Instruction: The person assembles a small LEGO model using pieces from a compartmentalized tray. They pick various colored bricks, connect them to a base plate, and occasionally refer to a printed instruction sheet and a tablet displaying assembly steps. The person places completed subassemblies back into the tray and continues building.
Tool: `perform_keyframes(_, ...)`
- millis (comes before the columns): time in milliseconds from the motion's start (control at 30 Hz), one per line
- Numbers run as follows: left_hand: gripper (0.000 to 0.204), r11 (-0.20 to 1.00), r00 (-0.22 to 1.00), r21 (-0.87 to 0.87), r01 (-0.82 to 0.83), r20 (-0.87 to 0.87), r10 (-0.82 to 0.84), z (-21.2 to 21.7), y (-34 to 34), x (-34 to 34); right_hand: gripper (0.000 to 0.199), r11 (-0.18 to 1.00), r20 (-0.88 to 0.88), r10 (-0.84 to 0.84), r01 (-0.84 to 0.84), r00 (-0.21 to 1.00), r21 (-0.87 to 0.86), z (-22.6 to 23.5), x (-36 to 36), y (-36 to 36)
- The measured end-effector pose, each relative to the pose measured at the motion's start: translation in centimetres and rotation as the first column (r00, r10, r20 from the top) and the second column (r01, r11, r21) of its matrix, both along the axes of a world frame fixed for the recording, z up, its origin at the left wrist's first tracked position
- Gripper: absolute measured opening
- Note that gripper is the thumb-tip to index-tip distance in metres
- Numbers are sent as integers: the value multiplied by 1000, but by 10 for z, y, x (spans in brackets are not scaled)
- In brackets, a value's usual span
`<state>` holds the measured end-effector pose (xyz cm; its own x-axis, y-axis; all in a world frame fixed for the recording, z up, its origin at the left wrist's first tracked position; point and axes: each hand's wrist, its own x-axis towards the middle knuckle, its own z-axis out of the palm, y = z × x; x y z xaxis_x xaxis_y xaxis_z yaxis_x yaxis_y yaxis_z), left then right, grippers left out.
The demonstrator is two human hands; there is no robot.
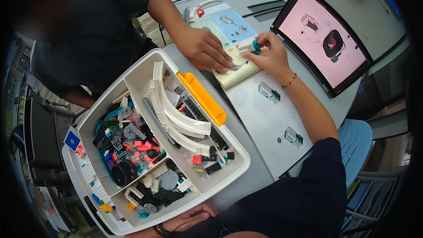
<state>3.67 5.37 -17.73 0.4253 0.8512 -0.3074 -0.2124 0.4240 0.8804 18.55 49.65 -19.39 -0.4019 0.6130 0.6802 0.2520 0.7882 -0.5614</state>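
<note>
"Two entries; first, the right hand?"

"Thumb and fingers pinched on one small white-and-teal brick build, located over the upper pages of one open booklet"

"Second, the left hand?"

"Just beside the lower rim of one white sorting tray, partly hidden; whether fingers are open or closed, cannot tell"

"Adjacent items?"

"One co-worker's hand, fingers on the booklet; one laptop, pink screen"
</note>
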Motion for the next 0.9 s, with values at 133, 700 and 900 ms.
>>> perform_keyframes(133, 14, 999, 1000, -31, 11, 10, -10, 1, 0, 0, 39, 996, -26, 24, -26, 999, -84, -3, 1, 2)
perform_keyframes(700, 14, 998, 999, -67, 20, 35, -17, -1, -1, 0, 31, 972, -199, 96, -135, 975, -191, 0, 5, 2)
perform_keyframes(900, 17, 980, 986, -141, -141, 72, 152, 13, 6, 5, 32, 980, -176, 95, -123, 980, -156, 1, 5, 1)
